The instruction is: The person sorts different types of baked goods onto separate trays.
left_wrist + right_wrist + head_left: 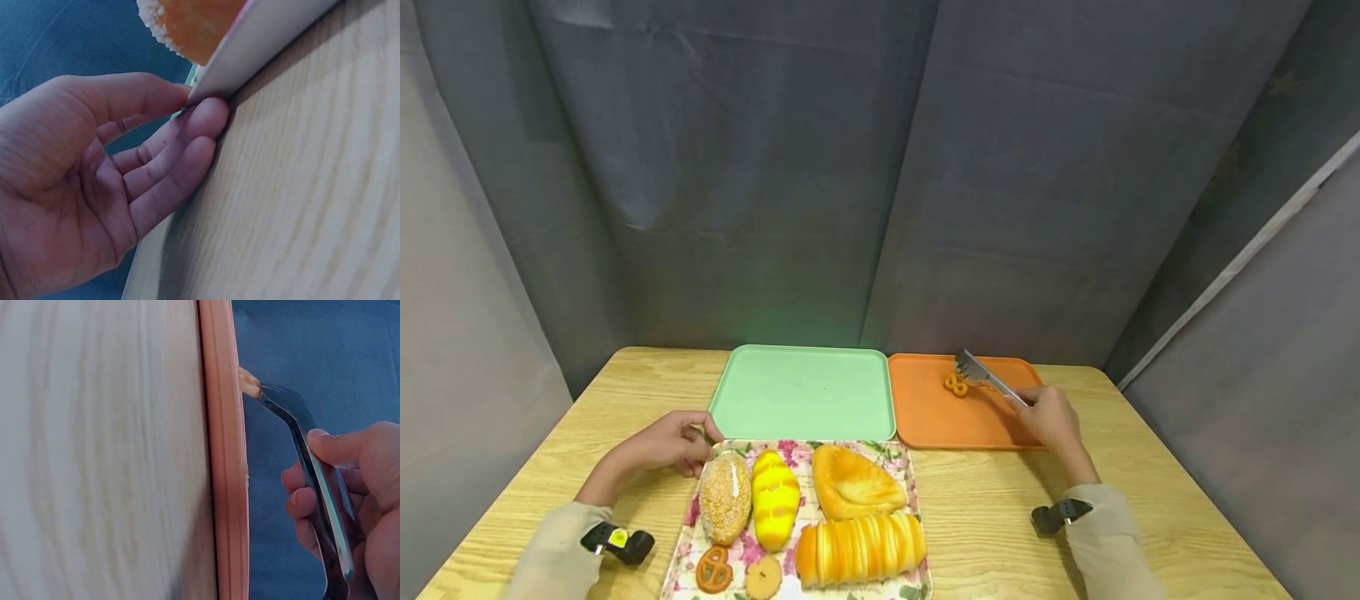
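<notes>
My right hand point(1051, 417) grips metal tongs point(992, 383), also seen side-on in the right wrist view. Their tips are at a small pretzel point(955, 384) over the left-middle part of the orange tray point(925, 425). In the right wrist view this pretzel point(249, 383) shows just past the tray's rim, right at the tong tips. With thumb and fingers, my left hand point(673, 442) pinches the far left corner of a flowered tray point(880, 454). Beside that hand, a seed-covered bun point(726, 498) lies on the flowered tray.
Also on the flowered tray are a yellow bread point(775, 500), a folded pastry point(853, 483), a ridged loaf point(861, 550), another pretzel point(713, 570) and a round cookie point(763, 577). A green tray point(805, 392) stands behind it, left of the orange one. Grey curtains point(760, 167) enclose the wooden table point(985, 533).
</notes>
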Demonstrator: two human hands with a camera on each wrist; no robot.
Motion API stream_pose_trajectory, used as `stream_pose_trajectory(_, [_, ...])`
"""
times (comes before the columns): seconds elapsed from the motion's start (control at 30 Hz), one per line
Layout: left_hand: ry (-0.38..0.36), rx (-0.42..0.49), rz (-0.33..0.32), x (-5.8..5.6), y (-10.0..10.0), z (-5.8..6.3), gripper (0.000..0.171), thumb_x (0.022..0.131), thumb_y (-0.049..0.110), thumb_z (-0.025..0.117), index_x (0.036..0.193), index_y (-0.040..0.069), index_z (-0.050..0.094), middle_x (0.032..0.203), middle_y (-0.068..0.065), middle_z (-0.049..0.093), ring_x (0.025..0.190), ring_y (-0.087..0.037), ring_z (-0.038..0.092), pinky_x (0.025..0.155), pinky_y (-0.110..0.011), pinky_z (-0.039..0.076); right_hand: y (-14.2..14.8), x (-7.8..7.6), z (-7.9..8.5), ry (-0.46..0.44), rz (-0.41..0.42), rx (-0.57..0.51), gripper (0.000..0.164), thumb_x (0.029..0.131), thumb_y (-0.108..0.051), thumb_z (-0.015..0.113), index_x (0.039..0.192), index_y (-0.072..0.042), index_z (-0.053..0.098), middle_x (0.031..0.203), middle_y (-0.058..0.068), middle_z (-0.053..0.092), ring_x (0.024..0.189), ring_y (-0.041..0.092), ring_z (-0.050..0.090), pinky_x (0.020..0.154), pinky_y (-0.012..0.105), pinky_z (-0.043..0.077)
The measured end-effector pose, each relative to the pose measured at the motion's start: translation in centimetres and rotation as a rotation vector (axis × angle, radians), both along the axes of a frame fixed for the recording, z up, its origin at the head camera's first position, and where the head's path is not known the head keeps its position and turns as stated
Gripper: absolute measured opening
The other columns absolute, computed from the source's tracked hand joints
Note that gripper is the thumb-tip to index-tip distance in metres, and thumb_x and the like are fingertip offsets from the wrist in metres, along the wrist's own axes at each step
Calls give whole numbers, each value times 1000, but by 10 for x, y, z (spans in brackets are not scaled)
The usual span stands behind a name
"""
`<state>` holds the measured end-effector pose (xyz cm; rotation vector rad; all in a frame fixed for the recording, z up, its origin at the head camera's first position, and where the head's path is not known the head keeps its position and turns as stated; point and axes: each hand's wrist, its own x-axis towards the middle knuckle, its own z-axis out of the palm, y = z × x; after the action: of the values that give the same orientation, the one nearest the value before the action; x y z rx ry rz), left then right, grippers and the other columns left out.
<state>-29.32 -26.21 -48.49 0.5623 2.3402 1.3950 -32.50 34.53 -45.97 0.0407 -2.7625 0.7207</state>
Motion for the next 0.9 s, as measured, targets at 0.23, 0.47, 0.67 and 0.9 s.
stream_pose_trajectory(0.23, [-1, 8, 0, 1, 0, 0, 20, 92, 5, 63, 108, -7, 61, 73, -8, 68, 64, -15, 65, 60, -30, 57, -2, -1, -2, -10, -10, 40, 31, 96, -30, 70, 112, -5, 78, 77, 5, 71, 65, 20, 55, 53, 33, 39])
stream_pose_trajectory(0.47, [0, -2, 8, 0, 0, 0, 20, 92, 4, 63, 109, -7, 61, 73, -11, 68, 63, -17, 64, 60, -31, 57, -1, 0, -1, 10, -22, 81, 40, 97, -39, 67, 116, -5, 75, 76, 7, 67, 64, 21, 55, 53, 32, 38])
stream_pose_trajectory(0.67, [1, -6, 18, -1, 1, 0, 19, 93, 5, 63, 109, -6, 61, 74, -15, 68, 62, -16, 64, 59, -31, 57, -3, 1, 4, 16, -10, 84, 39, 97, -40, 67, 113, -5, 74, 77, 8, 65, 65, 23, 54, 53, 33, 36])
stream_pose_trajectory(0.9, [4, -15, 20, 0, 2, -1, 19, 92, 4, 62, 109, -6, 61, 74, -13, 68, 63, -16, 64, 60, -31, 57, -8, 3, 9, 24, 49, 84, 49, 96, -38, 69, 124, 4, 67, 94, 22, 72, 70, 27, 61, 56, 37, 43])
